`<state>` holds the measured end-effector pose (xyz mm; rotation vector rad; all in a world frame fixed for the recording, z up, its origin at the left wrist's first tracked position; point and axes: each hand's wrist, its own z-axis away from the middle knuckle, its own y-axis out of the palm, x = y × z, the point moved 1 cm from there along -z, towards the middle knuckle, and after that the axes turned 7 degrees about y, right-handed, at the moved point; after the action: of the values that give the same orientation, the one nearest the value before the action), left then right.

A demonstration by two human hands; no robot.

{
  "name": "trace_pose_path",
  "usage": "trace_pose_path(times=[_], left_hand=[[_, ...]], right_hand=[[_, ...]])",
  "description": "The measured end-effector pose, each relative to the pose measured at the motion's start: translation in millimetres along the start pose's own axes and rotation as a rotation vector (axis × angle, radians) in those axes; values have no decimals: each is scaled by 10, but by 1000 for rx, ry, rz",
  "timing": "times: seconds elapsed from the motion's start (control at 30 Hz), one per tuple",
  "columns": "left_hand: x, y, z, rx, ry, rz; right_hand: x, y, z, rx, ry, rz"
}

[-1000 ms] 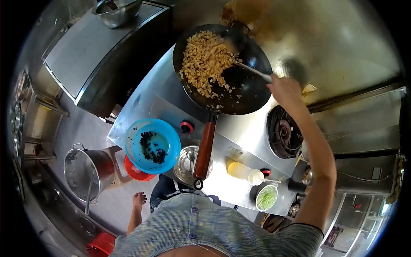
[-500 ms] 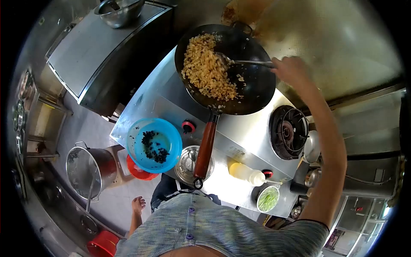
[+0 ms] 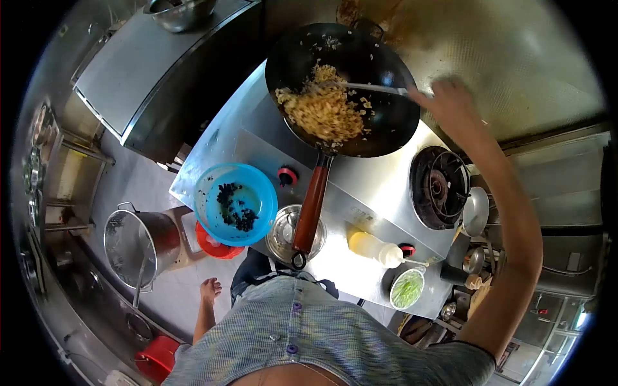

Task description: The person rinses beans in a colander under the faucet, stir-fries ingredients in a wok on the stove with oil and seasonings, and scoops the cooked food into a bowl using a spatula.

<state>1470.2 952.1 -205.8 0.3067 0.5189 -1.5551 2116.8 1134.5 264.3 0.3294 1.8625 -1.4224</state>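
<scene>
A dark wok [image 3: 386, 128] with a wooden handle [image 3: 313, 199] sits at the top middle of the view. Chopped golden food [image 3: 328, 112], blurred by motion, lies in its left and lower part. My right hand [image 3: 450, 106] is closed on the end of a metal spatula [image 3: 376, 88], whose head is in the food. Low on the left, beside my body, hangs my left hand [image 3: 210, 289], touching nothing, its fingers apart and slightly curled. The wok handle reaches over a steel bowl [image 3: 280, 237].
Left of the handle is a blue basin [image 3: 264, 196] with dark pieces, above a red bowl [image 3: 219, 248]. A squeeze bottle [image 3: 373, 249], a bowl of green strips [image 3: 407, 289] and a burner [image 3: 440, 187] are on the right. A large pot [image 3: 164, 239] stands lower left.
The food has shifted and gathered toward the wok's lower middle. My right hand has moved slightly right with the spatula. My left hand still hangs beside my body.
</scene>
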Motion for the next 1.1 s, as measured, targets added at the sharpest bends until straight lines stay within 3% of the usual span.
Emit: trace_pose_path(times=[0.07,0.13,0.23,0.3,0.33,0.5,0.6,0.7,0.83,0.9,1.03,1.1], left_hand=[[-7,51,19,8,7,-4],[-26,148,20,11,5,2],[-77,214,46,19,-15,-30],[-75,197,60,75,6,-35],[-142,222,21,102,33,-24],[-48,135,181,47,110,50],[133,26,178,56,103,110],[305,76,397,22,75,98],[612,-14,430,95,-69,14],[498,77,383,83,-69,-38],[353,57,254,158,-6,-81],[308,-15,140,177,-24,-72]], right_hand=[[163,-425,434,319,143,-82],[348,-724,716,463,136,-142],[544,-463,636,445,265,-365],[459,-31,427,592,381,-545],[375,260,418,463,424,-640],[403,594,48,568,718,-908],[689,451,200,451,513,-974],[361,478,660,344,269,-1119],[523,185,285,423,531,-1189],[662,256,226,345,459,-1117],[473,-32,789,499,403,-936],[323,-337,1054,352,452,-887]])
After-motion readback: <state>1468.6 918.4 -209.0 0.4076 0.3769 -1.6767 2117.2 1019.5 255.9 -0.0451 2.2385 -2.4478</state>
